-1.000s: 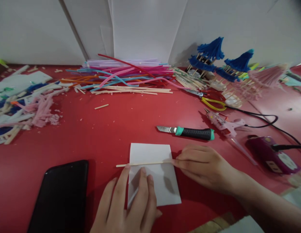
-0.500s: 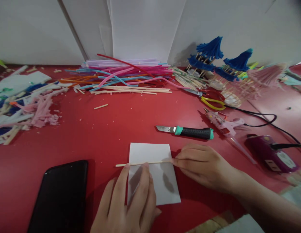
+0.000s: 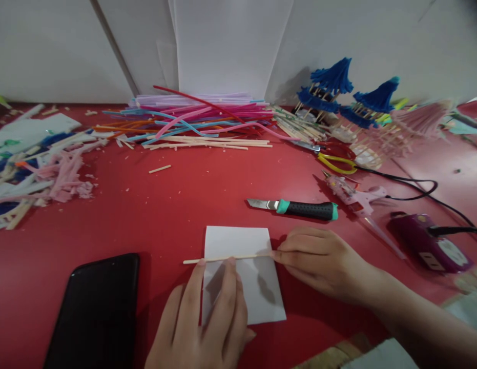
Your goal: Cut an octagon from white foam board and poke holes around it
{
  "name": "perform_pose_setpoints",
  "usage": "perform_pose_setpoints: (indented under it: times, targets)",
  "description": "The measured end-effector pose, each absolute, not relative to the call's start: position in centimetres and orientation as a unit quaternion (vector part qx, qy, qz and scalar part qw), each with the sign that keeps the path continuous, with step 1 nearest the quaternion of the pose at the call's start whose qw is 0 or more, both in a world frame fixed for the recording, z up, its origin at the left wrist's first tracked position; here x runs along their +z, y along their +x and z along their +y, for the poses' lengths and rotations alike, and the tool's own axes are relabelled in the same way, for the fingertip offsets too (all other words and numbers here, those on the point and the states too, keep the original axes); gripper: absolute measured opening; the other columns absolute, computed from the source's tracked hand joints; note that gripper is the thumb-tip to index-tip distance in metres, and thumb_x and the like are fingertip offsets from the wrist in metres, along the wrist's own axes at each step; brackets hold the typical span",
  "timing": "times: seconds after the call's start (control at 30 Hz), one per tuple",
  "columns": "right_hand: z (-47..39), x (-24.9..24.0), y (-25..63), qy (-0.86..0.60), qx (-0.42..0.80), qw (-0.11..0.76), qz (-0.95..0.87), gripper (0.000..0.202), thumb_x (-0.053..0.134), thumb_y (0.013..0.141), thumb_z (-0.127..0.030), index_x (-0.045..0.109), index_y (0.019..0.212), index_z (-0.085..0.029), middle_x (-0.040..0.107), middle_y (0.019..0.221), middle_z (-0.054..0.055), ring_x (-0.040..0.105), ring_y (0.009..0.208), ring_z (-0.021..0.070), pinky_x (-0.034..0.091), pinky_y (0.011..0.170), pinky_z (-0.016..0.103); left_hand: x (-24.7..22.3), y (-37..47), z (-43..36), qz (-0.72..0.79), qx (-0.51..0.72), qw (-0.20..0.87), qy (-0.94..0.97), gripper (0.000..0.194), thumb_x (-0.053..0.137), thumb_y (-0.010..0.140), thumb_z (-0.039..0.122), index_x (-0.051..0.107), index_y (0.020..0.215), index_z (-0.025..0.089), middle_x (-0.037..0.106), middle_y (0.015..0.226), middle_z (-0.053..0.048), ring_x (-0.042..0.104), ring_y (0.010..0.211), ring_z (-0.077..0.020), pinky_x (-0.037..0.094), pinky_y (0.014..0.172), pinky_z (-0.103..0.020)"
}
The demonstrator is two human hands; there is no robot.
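A slender pale stick (image 3: 246, 257) crosses white paper (image 3: 238, 240), overhanging its left edge; spread left fingers (image 3: 190, 302) press it, right fingers (image 3: 299, 259) pinch its right end. Red worktop (image 3: 177, 210) stretches beyond.

The red desk (image 3: 165, 215) carried a white paper (image 3: 255, 279), a black phone (image 3: 92, 312) to its left and a utility knife (image 3: 299, 209) just beyond. Coloured pipe cleaners (image 3: 207, 114) lay heaped along the back, scraps (image 3: 65, 177) at the left, a pink glue gun (image 3: 355, 197) and purple box (image 3: 428, 241) at the right.
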State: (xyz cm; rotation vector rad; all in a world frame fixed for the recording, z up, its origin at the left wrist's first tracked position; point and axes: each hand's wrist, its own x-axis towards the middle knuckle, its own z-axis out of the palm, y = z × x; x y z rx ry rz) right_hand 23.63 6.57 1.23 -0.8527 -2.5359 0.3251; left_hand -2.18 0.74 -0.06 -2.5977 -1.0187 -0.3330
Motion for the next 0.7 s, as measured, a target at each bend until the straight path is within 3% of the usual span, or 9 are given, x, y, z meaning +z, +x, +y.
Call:
perform_pose_setpoints:
  times: [0.7]
  targets:
    - [6.60, 1.19, 23.58, -0.322, 0.121, 0.229, -0.911, 0.021, 0.049, 0.096, -0.010, 0.070, 0.094, -0.011, 0.070, 0.077, 0.006, 0.064, 0.075, 0.0163, 0.055, 0.070, 0.031, 0.37, -2.43, 1.03, -0.365, -0.105, 0.138, -0.915, 0.037, 0.049, 0.096, 0.039, 0.058, 0.123, 0.014, 0.054, 0.138, -0.010, 0.055, 0.109, -0.0414, 0.047, 0.081, -0.051]
